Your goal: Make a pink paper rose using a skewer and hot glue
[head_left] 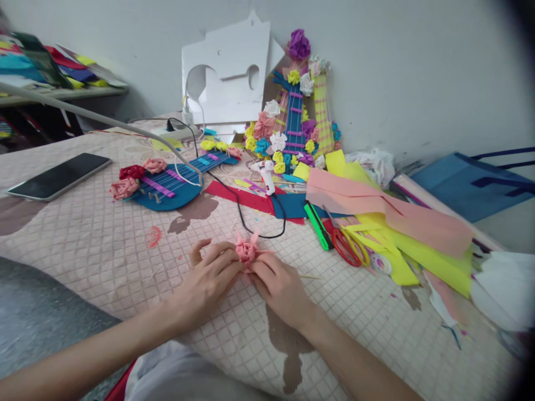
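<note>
A small pink paper flower (246, 248) sits on the quilted cloth (125, 262) between my two hands. My left hand (207, 278) pinches its left side with curled fingers, thumb raised. From the other side, my right hand (278, 285) presses its fingertips against the flower's base. Both forearms reach in from the bottom edge.
Behind lie a blue paper guitar with flowers (175, 181), a white glue gun (266, 175) with black cord, red scissors (349, 245), a green cutter (316, 225), pink and yellow paper sheets (388, 217), a phone (58, 175) at left, and upright decorated guitars (295, 111) against the wall.
</note>
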